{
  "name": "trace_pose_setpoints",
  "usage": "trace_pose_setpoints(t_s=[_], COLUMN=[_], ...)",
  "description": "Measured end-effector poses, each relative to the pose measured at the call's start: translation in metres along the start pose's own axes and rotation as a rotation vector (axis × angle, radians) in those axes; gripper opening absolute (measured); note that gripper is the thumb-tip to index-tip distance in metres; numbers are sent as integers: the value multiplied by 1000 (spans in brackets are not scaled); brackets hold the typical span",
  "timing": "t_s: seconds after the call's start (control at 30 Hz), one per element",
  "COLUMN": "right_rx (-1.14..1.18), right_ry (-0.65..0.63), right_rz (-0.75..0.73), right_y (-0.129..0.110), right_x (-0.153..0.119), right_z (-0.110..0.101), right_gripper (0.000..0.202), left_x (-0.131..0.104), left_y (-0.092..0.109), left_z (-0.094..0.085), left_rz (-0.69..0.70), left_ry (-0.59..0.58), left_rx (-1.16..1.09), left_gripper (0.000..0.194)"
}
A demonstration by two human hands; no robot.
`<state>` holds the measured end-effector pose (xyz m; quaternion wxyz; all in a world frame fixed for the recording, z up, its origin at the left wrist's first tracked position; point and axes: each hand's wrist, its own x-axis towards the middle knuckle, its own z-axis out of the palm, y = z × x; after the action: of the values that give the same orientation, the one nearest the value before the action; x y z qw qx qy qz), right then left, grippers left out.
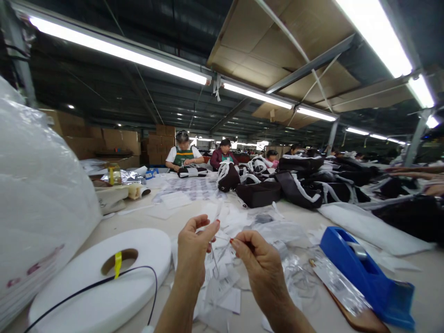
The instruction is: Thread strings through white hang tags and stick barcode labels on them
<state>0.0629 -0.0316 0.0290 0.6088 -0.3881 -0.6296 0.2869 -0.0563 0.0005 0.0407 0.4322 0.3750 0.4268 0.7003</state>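
Observation:
My left hand point(194, 249) is raised over the table, fingers curled and thumb pointing up. A thin pale string point(215, 262) hangs from its fingers. To the right, my right hand point(262, 261) pinches the string between thumb and index finger, so a short stretch runs between both hands. Fine detail of the string is blurred, and part of my left fingers is hidden behind the palm. Below the hands lies a loose pile of white printed paper tags point(229, 298). Clear plastic scraps point(298, 277) lie just right of my right hand.
A large white roll point(149, 259) with a black cable point(86, 287) over it lies at left, beside a bulky plastic bag point(41, 194). At right stands a blue tape dispenser point(367, 277). Black bags with white trim point(260, 193) are heaped ahead. Several people sit beyond.

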Motion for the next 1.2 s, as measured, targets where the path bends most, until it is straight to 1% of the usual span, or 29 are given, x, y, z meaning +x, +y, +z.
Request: trace_pose_setpoints(t_s=[0.07,0.17,0.33,0.43,0.57,0.73,0.87,1.03,1.2], right_rx=[24,83,227,284,305,301,297,320,309], right_ry=[17,38,77,110,142,169,177,198,205], right_rz=[-9,8,122,146,147,140,108,83,63], right_y=[-5,-12,-15,-11,-8,-11,-15,-18,-22], right_x=[1,2,4,5,6,10,14,19,23], right_z=[-1,0,-2,-5,-10,-15,-19,-24,-26], right_gripper=[14,14,19,21,20,19,17,16,14], left_x=[-1,-3,-6,-4,-2,-3,-2,-1,-3], left_y=[-1,2,8,8,6,3,-1,-5,-8], left_z=[0,0,0,1,0,-2,-3,0,4], left_rz=[-2,-26,-121,-123,-94,-55,-36,-47,-84], left_ry=[8,-20,-115,-127,-136,-137,-122,-134,-161], left_rx=[38,37,-79,-129,-131,-68,2,60,75], left_gripper=[43,41,36,34,31,36,38,36,31])
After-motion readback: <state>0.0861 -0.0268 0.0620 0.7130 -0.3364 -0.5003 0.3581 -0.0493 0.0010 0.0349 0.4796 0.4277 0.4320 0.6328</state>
